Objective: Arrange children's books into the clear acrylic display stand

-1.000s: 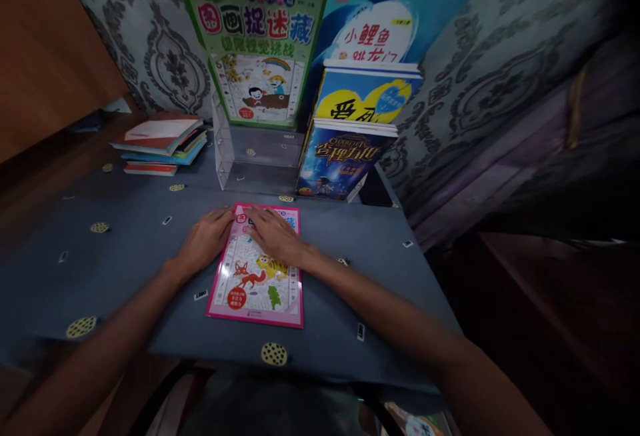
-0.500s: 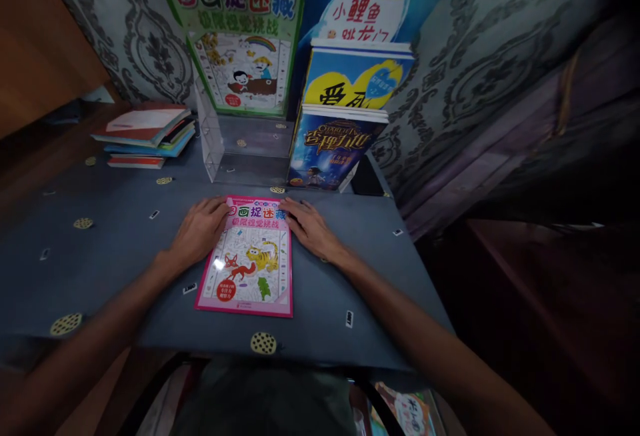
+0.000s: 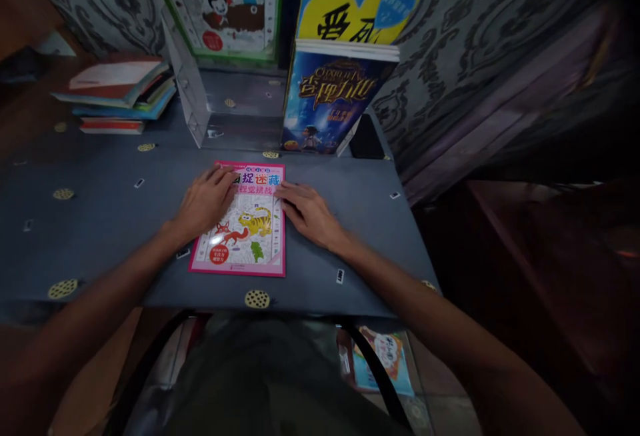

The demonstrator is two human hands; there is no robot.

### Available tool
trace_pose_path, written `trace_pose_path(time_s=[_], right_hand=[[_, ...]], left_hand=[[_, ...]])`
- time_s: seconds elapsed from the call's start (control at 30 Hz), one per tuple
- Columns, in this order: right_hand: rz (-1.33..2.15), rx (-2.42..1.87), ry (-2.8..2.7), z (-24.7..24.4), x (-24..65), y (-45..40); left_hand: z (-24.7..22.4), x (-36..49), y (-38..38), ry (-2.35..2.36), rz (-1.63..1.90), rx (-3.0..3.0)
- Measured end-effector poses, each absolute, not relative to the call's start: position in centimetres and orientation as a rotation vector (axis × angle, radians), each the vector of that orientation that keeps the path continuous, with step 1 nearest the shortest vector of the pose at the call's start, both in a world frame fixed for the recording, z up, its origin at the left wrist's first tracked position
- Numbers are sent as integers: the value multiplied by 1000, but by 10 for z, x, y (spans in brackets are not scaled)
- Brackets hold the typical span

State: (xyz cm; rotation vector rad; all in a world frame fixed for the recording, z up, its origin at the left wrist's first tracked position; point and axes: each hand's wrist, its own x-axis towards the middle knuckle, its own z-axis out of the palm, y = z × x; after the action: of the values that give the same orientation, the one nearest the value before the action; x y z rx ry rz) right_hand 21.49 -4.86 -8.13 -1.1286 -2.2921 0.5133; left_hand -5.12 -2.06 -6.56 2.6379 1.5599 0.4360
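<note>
A pink picture book [image 3: 253, 236] with a fox and a striped cat on its cover lies flat on the table. Over its upper left part rests my left hand [image 3: 207, 199], fingers stretched out and covering part of the title. At the upper right edge of the book is my right hand [image 3: 311, 215], its fingers extended and the tips touching the cover's border. Neither hand is wrapped around anything. Both thumbs are only partly visible.
Behind the book stands a clear acrylic book rack [image 3: 200, 116] with a green-bordered book [image 3: 235, 49], a yellow and blue book [image 3: 320, 6] and a dark blue book [image 3: 335, 99]. A stack of books [image 3: 117, 93] lies left; a dark flat object [image 3: 367, 137] lies right. The patterned tablecloth [image 3: 120, 223] covers the table.
My view has tilted downward. My left hand has moved right and farther over the cover, hiding more of the title. My right hand has shifted slightly down along the book's right edge.
</note>
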Motion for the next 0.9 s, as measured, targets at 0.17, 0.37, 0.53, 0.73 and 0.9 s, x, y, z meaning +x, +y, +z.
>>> trace_pose_path(time_s=[0.17,0.37,0.53,0.73,0.9], right_hand=[[515,-969,-2360,-72,223,-125],[444,-718,-2417,-62,209,-167],[458,-561,-2689,-54,142,-163],[461,-560,-2782,-60,129,-159],[590,-760,-2621,-65,185,-171]], left_hand=[[-66,-50,-21,1543,458,2629],[-69,-50,-20,1559,470,2633],[-70,-50,-21,1556,518,2616],[-69,-53,-20,1523,502,2616],[-71,-54,-19,1512,511,2637]])
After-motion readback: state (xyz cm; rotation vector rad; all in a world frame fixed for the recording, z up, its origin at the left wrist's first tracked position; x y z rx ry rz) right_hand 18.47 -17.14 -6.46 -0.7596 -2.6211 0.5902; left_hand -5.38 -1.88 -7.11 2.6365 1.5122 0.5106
